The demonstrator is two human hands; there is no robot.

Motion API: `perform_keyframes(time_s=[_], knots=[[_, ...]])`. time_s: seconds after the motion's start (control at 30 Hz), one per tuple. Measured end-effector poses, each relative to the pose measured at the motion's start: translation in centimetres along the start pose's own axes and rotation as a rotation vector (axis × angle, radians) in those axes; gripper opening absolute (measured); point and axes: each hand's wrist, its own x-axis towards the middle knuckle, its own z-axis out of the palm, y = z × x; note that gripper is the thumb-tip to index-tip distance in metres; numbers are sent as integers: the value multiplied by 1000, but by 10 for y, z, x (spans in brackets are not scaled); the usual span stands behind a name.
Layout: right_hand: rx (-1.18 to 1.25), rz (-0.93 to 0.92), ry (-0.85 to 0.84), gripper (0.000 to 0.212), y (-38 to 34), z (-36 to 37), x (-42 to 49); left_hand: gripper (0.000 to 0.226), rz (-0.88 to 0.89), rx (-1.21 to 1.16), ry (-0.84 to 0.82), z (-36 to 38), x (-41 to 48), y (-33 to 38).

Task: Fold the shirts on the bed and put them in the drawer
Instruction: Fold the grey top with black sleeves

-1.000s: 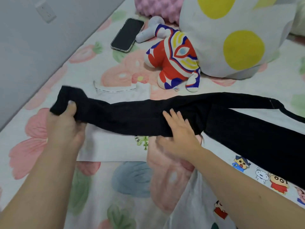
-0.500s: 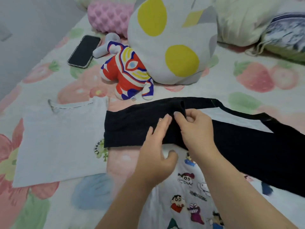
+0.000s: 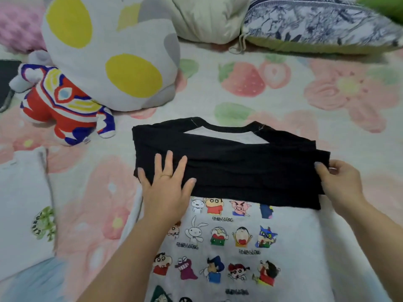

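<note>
I see the bed (image 3: pixel 283 101) filling the view, its sheet printed with strawberries and pink flowers. Next biggest is the white cartoon shirt (image 3: pixel 305 247), spread flat at the near edge. It has rows of cartoon figures with small captions under them, too blurred to read.

The spotted cushion (image 3: pixel 113 51), grey-white with yellow ovals, sits far left. The black shirt (image 3: pixel 239 166) is folded into a wide band and lies across the far end of the cartoon shirt, overlapping its top row of figures. Its neckline faces away from me, with a pale patch showing in the opening.

The patterned pillow (image 3: pixel 316 20), blue on white, is far right. There is lettering along its top edge but I can't read it. The cream pillow (image 3: pixel 207 18) is just left of it. The folded white shirt (image 3: pixel 19 203) lies at the left edge, apart from the black one. It has a round green logo with a ring of letters, unreadable.

The plush toy (image 3: pixel 61 105), red, blue and white, leans against the spotted cushion. The pink cushion (image 3: pixel 17 25) is in the far left corner.

The left hand (image 3: pixel 168 188) lies flat with fingers spread, pressing on the black shirt's left near part. The right hand (image 3: pixel 340 184) pinches the black shirt's right edge, thumb on top and fingers under.

A dark phone (image 3: pixel 5 83) is cut off by the left frame edge. There is a thin ring (image 3: pixel 166 175) on a left finger.
</note>
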Motion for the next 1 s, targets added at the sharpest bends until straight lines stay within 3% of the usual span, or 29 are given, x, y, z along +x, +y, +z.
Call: perform_keyframes(time_s=[0.13,0.23,0.33,0.4,0.47,0.53,0.57,0.7,0.87,0.93,1.0], knots=[[-69,-34,17,25,12,11,5,58,-87,103,-82,6,19,-11],[-156,-53,100,32,9,12,2,59,-105,165,-3,3,29,-15],[-278,-278,314,34,-5,22,-21,57,58,218,77,11,30,7],[-251,-592,210,25,-18,48,-53,46,271,241,82,26,19,35],[-255,-797,-140,26,-29,81,-80,36,310,208,78,41,12,53],[-308,-789,-435,34,-35,108,-88,41,91,144,1,47,16,53],[-356,-781,-461,39,-34,117,-82,47,-17,139,-9,48,21,46],[-655,-779,-353,56,-12,114,-40,82,-135,166,-112,41,43,16],[-797,-461,-211,62,2,73,0,116,-224,141,-217,15,75,-14],[-814,-434,-151,62,-5,75,-5,106,-135,194,-85,20,71,-13],[-720,-656,-118,63,-17,92,-34,84,147,216,101,40,48,0]])
